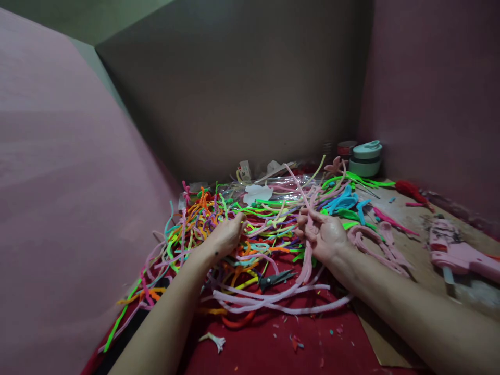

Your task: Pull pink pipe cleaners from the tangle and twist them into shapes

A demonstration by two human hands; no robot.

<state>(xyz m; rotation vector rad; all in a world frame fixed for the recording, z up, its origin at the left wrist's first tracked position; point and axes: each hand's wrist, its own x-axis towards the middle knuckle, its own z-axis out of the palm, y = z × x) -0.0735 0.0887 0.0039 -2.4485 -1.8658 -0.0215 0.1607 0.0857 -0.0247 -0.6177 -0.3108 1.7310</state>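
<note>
My right hand point(326, 238), palm turned up, has its fingers curled round a bundle of pale pink pipe cleaners point(306, 265). One strand sticks up above the fingers, and the lower ends hang down toward the red cloth. My left hand point(228, 234) is closed over the heap of multicoloured pipe cleaners point(203, 213); whatever its fingertips hold is hidden. Loose pale pink pipe cleaners point(273, 299) lie curved across the cloth below both hands. Between the hands, small dark-handled scissors point(275, 279) lie partly among the strands.
A pink glue gun point(457, 255) lies at the right on a brown board point(385, 333). Behind it stands a mint-green lidded container point(365, 159). Clear plastic wrapping point(289, 190) lies at the back. Small scraps and a white tassel-like piece point(214, 341) dot the red cloth point(324, 344).
</note>
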